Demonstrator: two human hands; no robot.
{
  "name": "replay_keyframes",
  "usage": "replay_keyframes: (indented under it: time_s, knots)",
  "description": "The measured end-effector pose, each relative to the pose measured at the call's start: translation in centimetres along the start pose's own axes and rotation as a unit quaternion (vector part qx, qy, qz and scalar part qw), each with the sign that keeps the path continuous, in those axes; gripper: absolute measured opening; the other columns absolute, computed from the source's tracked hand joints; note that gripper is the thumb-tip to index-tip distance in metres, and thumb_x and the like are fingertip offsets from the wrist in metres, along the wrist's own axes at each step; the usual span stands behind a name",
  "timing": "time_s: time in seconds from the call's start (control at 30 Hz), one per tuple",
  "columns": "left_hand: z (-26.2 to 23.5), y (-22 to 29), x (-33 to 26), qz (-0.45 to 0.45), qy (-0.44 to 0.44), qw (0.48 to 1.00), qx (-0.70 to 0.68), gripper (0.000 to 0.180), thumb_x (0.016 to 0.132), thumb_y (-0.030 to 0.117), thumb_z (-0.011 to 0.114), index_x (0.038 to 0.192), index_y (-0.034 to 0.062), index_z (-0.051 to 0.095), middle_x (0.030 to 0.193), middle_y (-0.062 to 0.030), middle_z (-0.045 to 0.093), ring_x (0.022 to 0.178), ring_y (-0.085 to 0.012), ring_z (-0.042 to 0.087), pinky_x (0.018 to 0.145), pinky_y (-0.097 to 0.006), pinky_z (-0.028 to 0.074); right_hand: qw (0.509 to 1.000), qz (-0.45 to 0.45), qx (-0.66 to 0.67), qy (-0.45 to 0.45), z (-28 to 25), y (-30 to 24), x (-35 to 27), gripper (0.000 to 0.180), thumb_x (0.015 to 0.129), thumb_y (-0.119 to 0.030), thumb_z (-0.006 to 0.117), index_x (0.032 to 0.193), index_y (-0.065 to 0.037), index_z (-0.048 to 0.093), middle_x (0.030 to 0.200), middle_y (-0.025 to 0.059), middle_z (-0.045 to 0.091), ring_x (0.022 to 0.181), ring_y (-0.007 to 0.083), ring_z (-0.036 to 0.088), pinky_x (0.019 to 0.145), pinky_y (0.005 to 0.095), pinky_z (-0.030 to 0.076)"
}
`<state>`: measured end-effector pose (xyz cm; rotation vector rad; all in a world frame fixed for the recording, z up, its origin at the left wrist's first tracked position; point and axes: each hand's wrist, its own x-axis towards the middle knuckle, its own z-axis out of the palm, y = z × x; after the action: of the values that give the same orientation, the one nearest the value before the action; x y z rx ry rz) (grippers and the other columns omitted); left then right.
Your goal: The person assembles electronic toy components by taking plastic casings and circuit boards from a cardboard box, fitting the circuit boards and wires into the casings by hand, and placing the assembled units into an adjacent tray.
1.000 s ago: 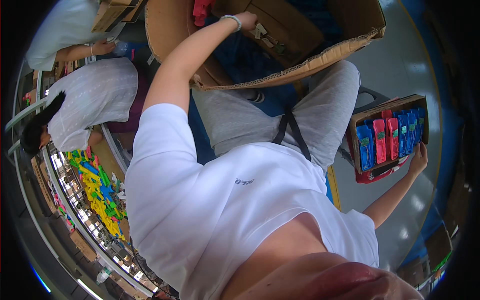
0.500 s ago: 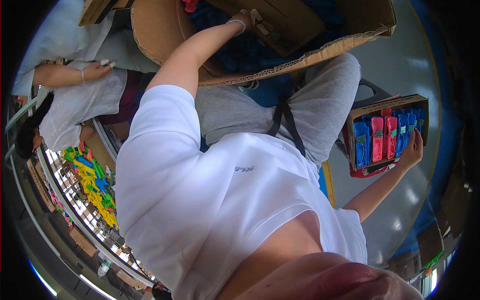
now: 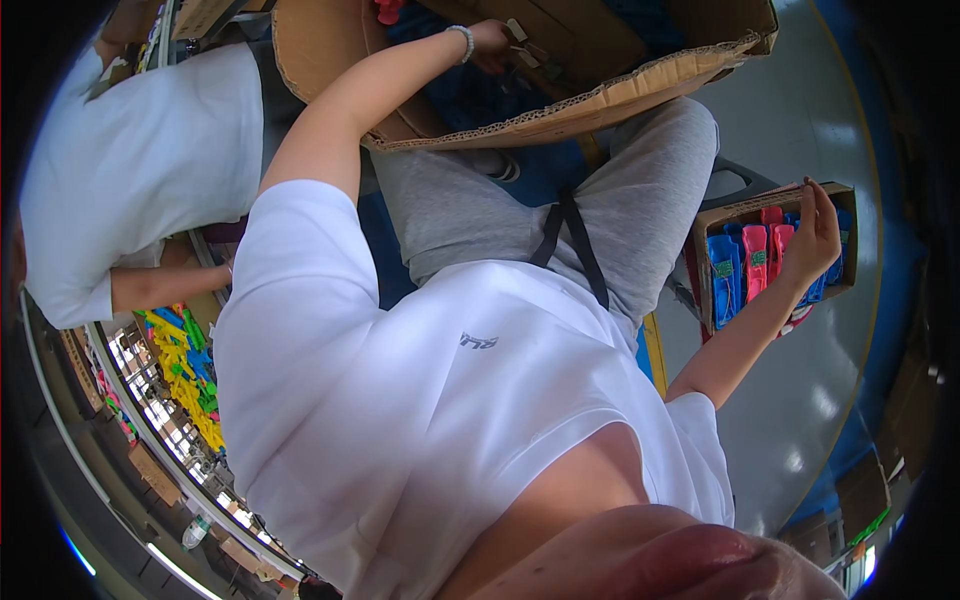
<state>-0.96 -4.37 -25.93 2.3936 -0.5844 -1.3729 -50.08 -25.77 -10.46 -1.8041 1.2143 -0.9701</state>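
My left hand reaches into a large open cardboard box, beside some small pale tags. Its fingers lie partly in shadow, so its grip cannot be made out. On my right, a small cardboard box holds blue plastic pieces and pink plastic pieces with green labels, standing in a row. My right hand is above this box, fingertips drawn together near its far rim. Anything between those fingertips is too small to name.
A person in a white shirt stands close at my left, beside a tray of yellow, blue and green plastic parts. Something pink shows in the large box's far left corner. Grey floor with a yellow line lies at right.
My right hand has moved up from the row of pieces toward the small box's far rim. My left hand stays in the large box. The person at left has shifted and turned.
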Motion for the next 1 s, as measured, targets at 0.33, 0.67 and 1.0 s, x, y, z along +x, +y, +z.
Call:
replay_keyframes:
  time_s: [0.33, 0.67, 1.0]
  knots:
    - [-9.2, 14.0, -19.2, 0.204, 0.006, 0.959, -0.196, 0.013, 0.092, 0.01, 0.063, 0.097, -0.0014, 0.068, 0.078, -0.0102, 0.068, 0.066, -0.023, 0.071, 0.059, -0.037, 0.06, 0.919, -0.282, 0.184, -0.207, 10.0, -14.0, -1.4, 0.021, 0.087, -0.001, 0.07, 0.107, 0.0, 0.071, 0.103, 0.0095, 0.072, 0.086, 0.016, 0.068, 0.079, 0.0275, 0.054]
    - [-6.1, 16.2, -23.1, 0.337, -0.019, 0.796, -0.503, 0.013, 0.095, 0.007, 0.057, 0.099, -0.0018, 0.066, 0.086, -0.013, 0.071, 0.074, -0.0229, 0.071, 0.073, -0.038, 0.061, 0.904, -0.215, 0.227, -0.292, 18.2, -17.4, -2.1, 0.031, 0.086, -0.006, 0.072, 0.116, -0.002, 0.065, 0.108, 0.0084, 0.068, 0.084, 0.0145, 0.068, 0.071, 0.0272, 0.055]
    - [-4.7, 13.1, -26.7, 0.252, 0.184, 0.893, -0.324, 0.018, 0.097, 0.013, 0.058, 0.108, 0.0003, 0.067, 0.091, -0.0117, 0.07, 0.083, -0.0222, 0.069, 0.077, -0.035, 0.058, 0.784, -0.025, 0.476, -0.397, 18.2, -17.8, -2.3, 0.027, 0.092, -0.005, 0.067, 0.117, 0.005, 0.065, 0.102, 0.0131, 0.07, 0.089, 0.0171, 0.068, 0.077, 0.0272, 0.058]
